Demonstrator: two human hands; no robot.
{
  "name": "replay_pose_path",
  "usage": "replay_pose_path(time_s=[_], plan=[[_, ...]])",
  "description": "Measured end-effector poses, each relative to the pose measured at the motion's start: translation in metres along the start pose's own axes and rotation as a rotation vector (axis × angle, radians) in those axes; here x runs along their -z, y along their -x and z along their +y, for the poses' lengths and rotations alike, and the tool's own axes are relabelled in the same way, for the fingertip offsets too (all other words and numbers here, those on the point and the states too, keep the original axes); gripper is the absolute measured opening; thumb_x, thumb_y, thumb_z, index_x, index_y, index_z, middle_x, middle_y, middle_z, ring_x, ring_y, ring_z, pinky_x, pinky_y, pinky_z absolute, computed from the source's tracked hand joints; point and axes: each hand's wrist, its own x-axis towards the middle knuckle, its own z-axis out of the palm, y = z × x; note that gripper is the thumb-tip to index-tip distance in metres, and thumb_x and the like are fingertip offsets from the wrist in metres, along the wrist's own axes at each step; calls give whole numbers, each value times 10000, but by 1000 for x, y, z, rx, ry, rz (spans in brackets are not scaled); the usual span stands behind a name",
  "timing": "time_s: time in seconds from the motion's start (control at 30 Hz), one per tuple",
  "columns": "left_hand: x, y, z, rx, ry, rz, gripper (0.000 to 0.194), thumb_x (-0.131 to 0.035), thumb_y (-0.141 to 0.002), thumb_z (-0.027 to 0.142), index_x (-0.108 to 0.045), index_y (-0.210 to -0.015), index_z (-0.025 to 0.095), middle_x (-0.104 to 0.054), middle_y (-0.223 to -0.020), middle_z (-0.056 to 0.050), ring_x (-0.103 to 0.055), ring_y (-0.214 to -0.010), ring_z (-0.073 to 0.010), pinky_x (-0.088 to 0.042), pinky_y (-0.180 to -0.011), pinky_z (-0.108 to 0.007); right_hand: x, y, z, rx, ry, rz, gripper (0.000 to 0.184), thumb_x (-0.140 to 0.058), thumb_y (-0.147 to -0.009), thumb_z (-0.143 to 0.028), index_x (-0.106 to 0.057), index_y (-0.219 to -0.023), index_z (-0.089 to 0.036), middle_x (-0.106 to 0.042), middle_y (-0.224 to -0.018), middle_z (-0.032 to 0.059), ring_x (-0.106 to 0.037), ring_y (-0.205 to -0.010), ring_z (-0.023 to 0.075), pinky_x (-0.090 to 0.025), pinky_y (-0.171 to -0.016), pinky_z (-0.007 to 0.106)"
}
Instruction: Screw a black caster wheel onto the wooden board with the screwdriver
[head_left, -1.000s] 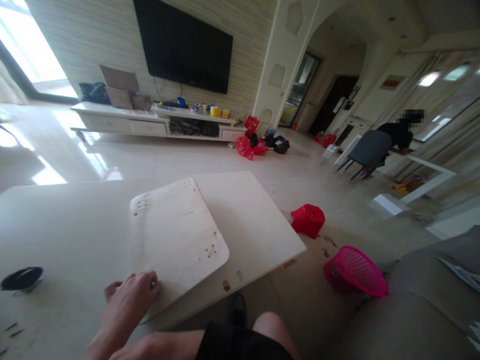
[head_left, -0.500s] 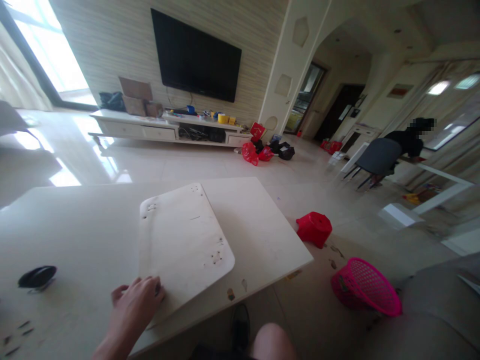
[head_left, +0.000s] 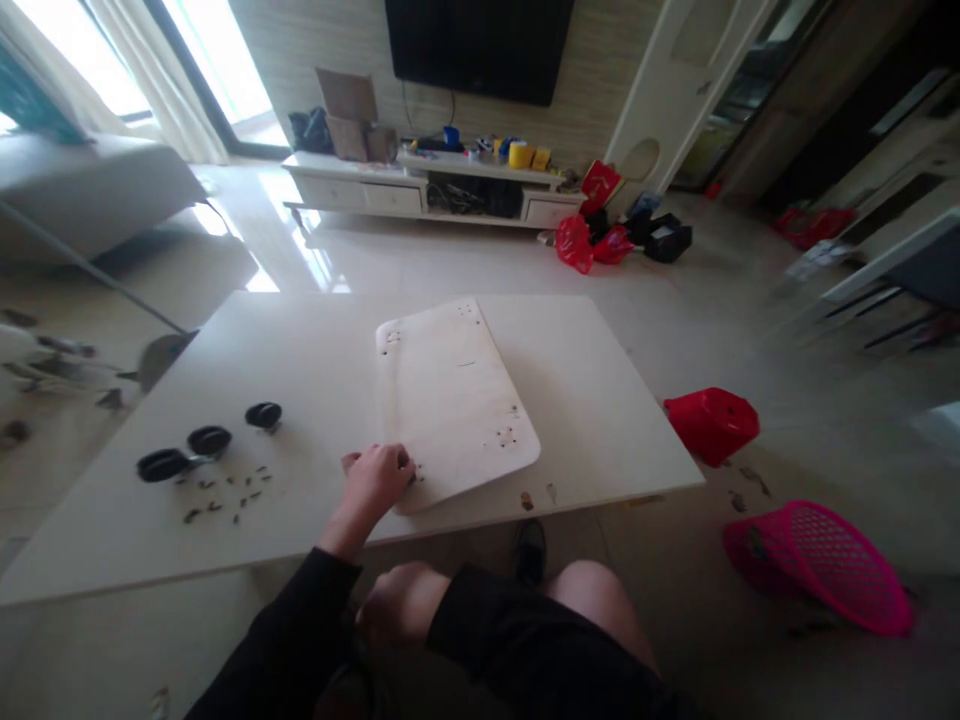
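A white board [head_left: 457, 400] with rounded corners and groups of small holes lies on the white table [head_left: 592, 400]. My left hand [head_left: 375, 485] is at the board's near left corner, its fingers curled down. Something dark shows at its fingertips, too small to name. Below the table's front edge, near my lap, my right hand [head_left: 401, 603] is blurred with its fingers curled in; what it holds, if anything, is hidden. Left of the board stand three black casters [head_left: 210, 440] with shiny metal bases. Several small dark screws [head_left: 225, 490] lie scattered near them.
A red stool [head_left: 712, 425] and a pink basket [head_left: 832, 565] are on the floor to the right. Beyond the table, a low white TV cabinet [head_left: 352, 197] carries boxes and tape. Red bags [head_left: 574, 245] lie beside it. A grey sofa [head_left: 97, 200] stands far left.
My view has turned left and down, bringing all the casters, the screws and my right hand into sight. My left hand stays at the board's near left corner.
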Motion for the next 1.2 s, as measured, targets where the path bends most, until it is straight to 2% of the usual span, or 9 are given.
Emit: replay_pose_path(time_s=[0.07, 0.17, 0.27, 0.37, 0.53, 0.7, 0.9, 1.1, 1.2], plan=[[3, -3, -7, 66, 47, -22, 265, -560, -969, 364, -786, -910, 240, -824, -1025, -89, -710, -1157, -330, -379, -1012, -493, 6, -15, -4, 0, 11, -100, 207, -661, -984, -335, -759, -1138, -237, -807, -1104, 77, -789, -909, 235, -631, -660, 325], [10, -6, -18, 145, 121, -38, 243, -601, -968, 380, -798, -951, 239, -830, -1049, -86, -721, -1132, -326, -385, -1022, -497, 11, -12, -2, -3, 33, -122, 245, -648, -947, -269, -786, -1147, -239, -819, -1173, 105, -817, -975, 298, -609, -609, 317], [18, -5, -27, 191, 147, -33, 213, -631, -958, 356, -804, -976, 234, -830, -1065, -96, -724, -1124, -326, -403, -1013, -487, 13, -3, -1, 2, 44, -111, 266, -655, -924, -238, -793, -1150, -221, -820, -1179, 111, -815, -1028, 310, -605, -622, 307], [23, -4, -38, 228, 149, -36, 208, -640, -960, 354, -807, -985, 232, -832, -1055, -98, -724, -1116, -322, -416, -1001, -473, 14, 1, -4, 1, 41, -87, 285, -606, -956, -239, -783, -1179, -221, -818, -1189, 105, -810, -1048, 308, -608, -649, 315], [24, -5, -57, 262, 158, -40, 232, -636, -970, 374, -816, -1007, 233, -834, -1068, -94, -725, -1114, -308, -428, -958, -434, 21, 6, -10, -20, 37, -92, 239, -611, -946, -222, -789, -1102, -188, -821, -1146, 106, -813, -976, 293, -606, -654, 316], [23, -7, -72, 290, 193, -57, 253, -632, -967, 387, -815, -1014, 218, -836, -1072, -95, -728, -1050, -278, -453, -904, -395, 27, 12, -11, -19, 41, -80, 282, -595, -943, -196, -771, -1163, -209, -815, -1167, 100, -803, -1036, 301, -614, -703, 323], [22, -8, -89, 277, 257, -9, 248, -679, -890, 394, -826, -962, 207, -824, -915, -98, -727, -919, -263, -499, -781, -332, 28, 13, -11, -22, 41, -68, 280, -584, -941, -202, -775, -1145, -222, -816, -1164, 92, -800, -1047, 289, -617, -741, 321], [16, -9, -96, 283, 225, 11, 233, -691, -861, 381, -835, -961, 228, -821, -904, -86, -726, -925, -269, -518, -844, -362, 30, 14, -13, -32, 23, -83, 295, -603, -926, -193, -770, -1167, -219, -807, -1197, 106, -795, -1092, 325, -632, -785, 358], [17, -10, -101, 309, 246, 2, 226, -671, -874, 351, -828, -974, 223, -831, -994, -86, -731, -954, -270, -509, -904, -393, 34, 16, -15, -35, 18, -89, 295, -592, -930, -176, -772, -1162, -209, -807, -1204, 114, -793, -1109, 329, -634, -810, 366]])
